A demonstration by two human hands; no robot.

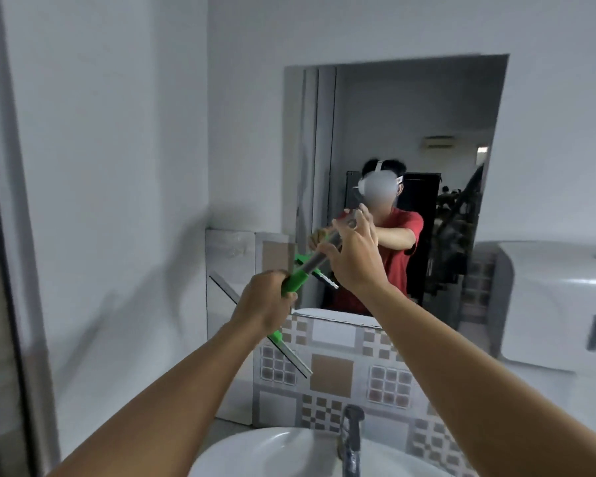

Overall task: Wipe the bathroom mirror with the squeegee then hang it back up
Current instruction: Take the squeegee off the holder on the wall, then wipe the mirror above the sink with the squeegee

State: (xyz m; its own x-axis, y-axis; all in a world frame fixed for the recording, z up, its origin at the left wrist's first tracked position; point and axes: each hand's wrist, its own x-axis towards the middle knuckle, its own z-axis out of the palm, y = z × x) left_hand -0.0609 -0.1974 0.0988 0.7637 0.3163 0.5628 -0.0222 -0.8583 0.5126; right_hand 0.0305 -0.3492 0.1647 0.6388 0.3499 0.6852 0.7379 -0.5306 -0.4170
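Gripping squeegee point(295, 278) | left hand point(265, 302) clenched on green grip | right hand point(355, 259) loosely round shaft | facing mirror point(410, 115)

2 hands point(262, 301) point(353, 259), 1 squeegee point(295, 278), 1 mirror point(410, 115), 1 basin point(255, 452) w/ 1 tap point(351, 438)

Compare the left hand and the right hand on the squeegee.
The left hand grips the squeegee low, on its green part; the right hand holds it higher, on the grey pole. The left hand's fingers are curled tight; the right hand's are spread. Both hold the squeegee.
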